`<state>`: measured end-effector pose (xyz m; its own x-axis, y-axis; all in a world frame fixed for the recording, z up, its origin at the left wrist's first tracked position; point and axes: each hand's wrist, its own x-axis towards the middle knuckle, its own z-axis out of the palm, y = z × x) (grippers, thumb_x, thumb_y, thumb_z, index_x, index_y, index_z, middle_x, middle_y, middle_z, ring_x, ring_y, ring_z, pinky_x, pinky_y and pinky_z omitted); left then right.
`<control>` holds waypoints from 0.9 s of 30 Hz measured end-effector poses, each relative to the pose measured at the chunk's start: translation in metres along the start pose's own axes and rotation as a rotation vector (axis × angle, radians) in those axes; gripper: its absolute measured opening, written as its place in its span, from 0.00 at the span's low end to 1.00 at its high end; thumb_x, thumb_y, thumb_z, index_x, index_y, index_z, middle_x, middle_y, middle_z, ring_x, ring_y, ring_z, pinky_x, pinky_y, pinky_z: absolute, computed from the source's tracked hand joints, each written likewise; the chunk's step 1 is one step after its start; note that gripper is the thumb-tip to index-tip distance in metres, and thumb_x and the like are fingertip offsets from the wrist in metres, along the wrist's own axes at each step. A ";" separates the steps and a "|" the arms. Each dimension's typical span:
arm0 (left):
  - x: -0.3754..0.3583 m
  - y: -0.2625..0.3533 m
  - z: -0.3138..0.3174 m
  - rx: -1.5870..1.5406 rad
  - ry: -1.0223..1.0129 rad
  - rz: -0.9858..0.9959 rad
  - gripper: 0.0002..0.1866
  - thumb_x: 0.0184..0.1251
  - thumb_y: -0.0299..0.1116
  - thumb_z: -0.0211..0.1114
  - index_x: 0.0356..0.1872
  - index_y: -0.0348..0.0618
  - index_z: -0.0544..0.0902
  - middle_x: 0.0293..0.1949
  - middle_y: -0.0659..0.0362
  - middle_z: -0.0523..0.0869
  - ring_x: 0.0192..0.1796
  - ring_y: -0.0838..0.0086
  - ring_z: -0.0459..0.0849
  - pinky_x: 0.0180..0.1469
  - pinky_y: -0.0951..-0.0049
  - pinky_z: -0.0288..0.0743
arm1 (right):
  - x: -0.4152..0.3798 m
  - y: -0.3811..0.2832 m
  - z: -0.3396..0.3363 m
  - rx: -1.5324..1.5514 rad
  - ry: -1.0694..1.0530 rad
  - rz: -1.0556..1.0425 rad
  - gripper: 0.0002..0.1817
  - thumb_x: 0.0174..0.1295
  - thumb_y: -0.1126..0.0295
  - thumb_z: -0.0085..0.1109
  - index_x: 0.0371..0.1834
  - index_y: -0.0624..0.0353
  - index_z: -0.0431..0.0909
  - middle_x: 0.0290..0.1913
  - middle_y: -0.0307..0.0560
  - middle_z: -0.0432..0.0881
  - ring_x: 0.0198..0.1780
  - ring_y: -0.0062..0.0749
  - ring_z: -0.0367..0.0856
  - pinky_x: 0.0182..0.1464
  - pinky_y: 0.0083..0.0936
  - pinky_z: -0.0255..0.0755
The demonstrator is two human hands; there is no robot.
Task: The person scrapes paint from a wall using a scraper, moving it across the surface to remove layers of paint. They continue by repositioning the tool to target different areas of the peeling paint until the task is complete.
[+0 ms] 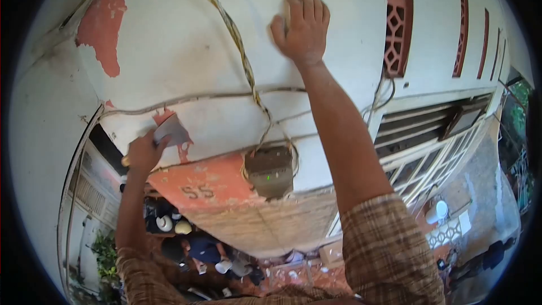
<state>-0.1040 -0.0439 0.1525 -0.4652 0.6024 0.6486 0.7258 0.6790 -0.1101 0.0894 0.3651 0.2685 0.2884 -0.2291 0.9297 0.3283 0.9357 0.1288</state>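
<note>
**Scraper blade flat to peeling paint, wires hanging close by**

A twisted cable (234, 34) droops across the white wall (169, 39) between the two hands, meeting a thinner line that runs sideways, just above the scraper (172, 131). Below and to the right, wires loop around a dull, boxy fixture (270, 172) showing a green spot. The scraper's broad grey blade lies against a ragged patch of bare pink, its handle gripped in the left hand's (145, 151) closed fingers. The right hand (305, 28) is up against the smooth white paint, fingers bent; I can't tell whether they hold anything. Beneath, the flaking coral band (212, 183) bears a dark "55". Down below are a person (202, 249) and a white bucket (436, 212), its contents unclear from here.
</note>
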 end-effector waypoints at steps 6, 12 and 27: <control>-0.010 0.004 0.002 0.122 0.020 0.014 0.27 0.66 0.60 0.64 0.48 0.43 0.83 0.24 0.49 0.87 0.29 0.51 0.88 0.34 0.52 0.81 | 0.006 0.000 -0.001 0.054 -0.016 0.014 0.25 0.54 0.61 0.60 0.55 0.59 0.79 0.67 0.60 0.73 0.69 0.54 0.69 0.69 0.56 0.60; -0.023 -0.023 0.007 0.130 -0.034 -0.149 0.26 0.64 0.59 0.66 0.41 0.43 0.83 0.26 0.49 0.88 0.30 0.51 0.89 0.35 0.51 0.82 | 0.005 0.004 0.003 0.037 -0.005 -0.016 0.24 0.54 0.59 0.61 0.53 0.58 0.79 0.64 0.60 0.76 0.67 0.55 0.70 0.68 0.57 0.59; -0.051 0.063 0.069 -1.402 0.098 -0.721 0.17 0.80 0.45 0.57 0.32 0.47 0.72 0.17 0.69 0.64 0.17 0.82 0.64 0.20 0.75 0.60 | 0.007 -0.001 -0.002 0.025 -0.019 -0.035 0.23 0.59 0.61 0.59 0.58 0.56 0.78 0.66 0.53 0.75 0.68 0.49 0.71 0.68 0.49 0.61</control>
<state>-0.0694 -0.0031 0.0606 -0.9129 0.2715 0.3047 0.2738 -0.1463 0.9506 0.0927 0.3619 0.2739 0.2603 -0.2569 0.9307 0.3155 0.9337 0.1694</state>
